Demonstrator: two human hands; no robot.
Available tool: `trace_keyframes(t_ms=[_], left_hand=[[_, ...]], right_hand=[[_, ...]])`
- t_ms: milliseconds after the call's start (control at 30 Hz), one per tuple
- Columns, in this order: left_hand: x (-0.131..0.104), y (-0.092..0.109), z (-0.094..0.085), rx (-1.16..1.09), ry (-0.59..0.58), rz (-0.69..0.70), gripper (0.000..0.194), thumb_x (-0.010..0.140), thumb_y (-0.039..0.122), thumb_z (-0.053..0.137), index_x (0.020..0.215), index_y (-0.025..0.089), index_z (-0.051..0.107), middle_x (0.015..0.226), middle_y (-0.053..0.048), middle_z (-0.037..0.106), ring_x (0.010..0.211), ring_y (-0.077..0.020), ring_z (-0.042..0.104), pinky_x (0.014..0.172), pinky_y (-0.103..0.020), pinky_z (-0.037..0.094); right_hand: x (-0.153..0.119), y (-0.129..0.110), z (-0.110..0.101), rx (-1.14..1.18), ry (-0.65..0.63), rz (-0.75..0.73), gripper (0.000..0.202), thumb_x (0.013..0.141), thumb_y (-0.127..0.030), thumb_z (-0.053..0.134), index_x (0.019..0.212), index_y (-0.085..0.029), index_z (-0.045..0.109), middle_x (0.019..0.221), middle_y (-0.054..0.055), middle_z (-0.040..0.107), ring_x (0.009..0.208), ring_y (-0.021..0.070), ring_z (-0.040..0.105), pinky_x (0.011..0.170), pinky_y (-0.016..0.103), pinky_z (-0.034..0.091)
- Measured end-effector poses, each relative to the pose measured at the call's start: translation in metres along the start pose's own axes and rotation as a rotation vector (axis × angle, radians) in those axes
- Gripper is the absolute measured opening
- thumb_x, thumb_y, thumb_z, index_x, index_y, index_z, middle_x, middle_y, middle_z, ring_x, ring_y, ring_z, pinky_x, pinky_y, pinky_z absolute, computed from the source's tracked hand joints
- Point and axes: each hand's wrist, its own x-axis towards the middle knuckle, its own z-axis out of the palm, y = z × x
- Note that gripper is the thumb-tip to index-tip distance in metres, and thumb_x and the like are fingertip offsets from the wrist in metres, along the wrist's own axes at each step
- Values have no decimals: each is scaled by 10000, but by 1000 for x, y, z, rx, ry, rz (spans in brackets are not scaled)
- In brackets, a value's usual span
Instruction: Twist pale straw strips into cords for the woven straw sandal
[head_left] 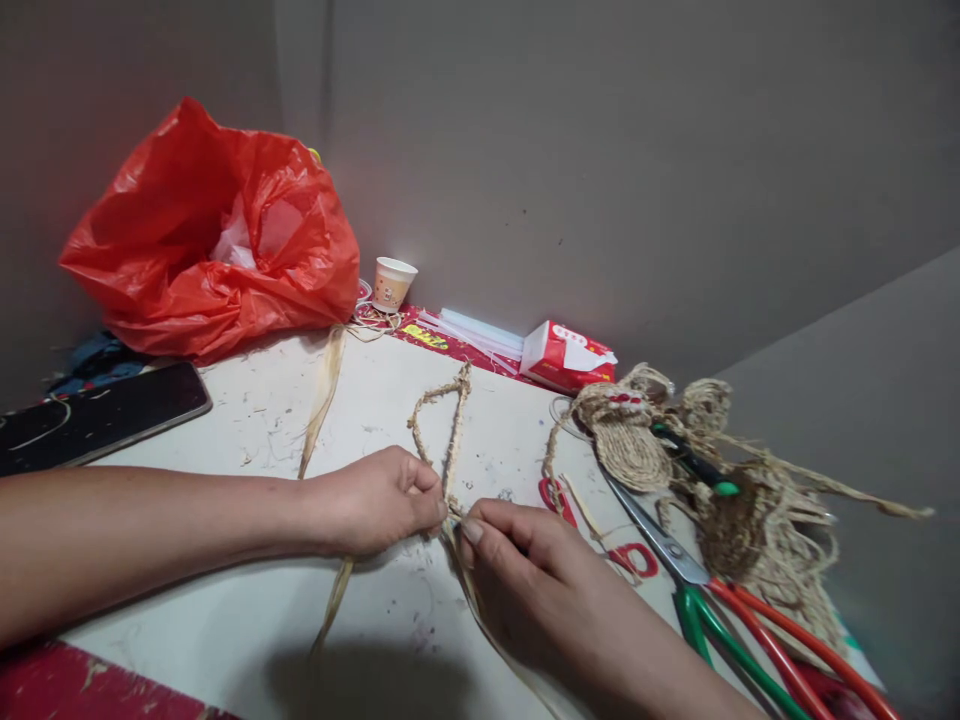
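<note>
Head view shows left hand point(394, 503) and right hand point(529, 550) pinching the near end of the twisted cord point(454, 440), over the white board point(262, 625). We judge pale fibre point(471, 597) twisting underway; the next move calls for even tension.

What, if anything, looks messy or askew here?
Mostly litter: scraps and specks dot the white tabletop, with more bits on the phone. The rope pile at right looks jumbled, with a black-and-green tool lying among it. The paper cup seems to lean, possibly lens distortion.
</note>
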Motion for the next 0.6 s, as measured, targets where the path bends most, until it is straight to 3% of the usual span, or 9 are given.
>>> trace_keyframes(t_ms=[100, 167, 300, 400, 500, 600], left_hand=[[-1, -2, 3, -69, -2, -14, 201, 760, 287, 521, 623, 141, 529, 530, 31, 497, 471, -65, 381, 469, -200, 270], [-2, -2, 5, -143, -4, -22, 189, 755, 283, 527, 637, 137, 540, 553, 14, 530, 490, -73, 424, 483, -201, 296], [-4, -5, 6, -232, 30, -60, 180, 741, 303, 560, 656, 145, 544, 477, 64, 421, 406, -43, 292, 423, -196, 197], [-4, -6, 6, -241, 24, -86, 182, 738, 319, 568, 659, 159, 538, 429, 84, 346, 375, -47, 218, 402, -220, 122], [-5, -5, 6, -212, 24, -70, 191, 742, 309, 569, 638, 151, 538, 412, 87, 311, 378, -49, 191, 396, -233, 97], [-6, 0, 4, -179, 14, -58, 188, 751, 290, 559, 631, 146, 537, 393, 97, 285, 374, -44, 168, 396, -225, 93]], right_hand=[[-4, -4, 10, 179, -45, 26, 348, 921, -384, 388, 653, -188, 490, 567, -17, 439, 532, 110, 379, 507, 228, 301], [-7, -4, 19, 175, -22, 9, 341, 921, -374, 388, 653, -187, 485, 581, -12, 451, 535, 109, 372, 503, 228, 289], [-5, 4, 38, -4, 83, -5, 303, 893, -322, 422, 616, -199, 445, 544, -2, 470, 505, 118, 372, 485, 247, 245], [-5, 10, 46, -74, 126, -1, 230, 832, -320, 496, 629, -213, 504, 504, 3, 491, 452, 120, 378, 480, 260, 240], [-15, 7, 43, -20, 43, -59, 199, 740, -349, 602, 585, -231, 560, 463, 5, 502, 459, 143, 425, 478, 265, 264], [-32, -5, 22, 73, -66, -75, 226, 667, -374, 690, 522, -246, 574, 456, -2, 520, 500, 168, 475, 474, 269, 296]])
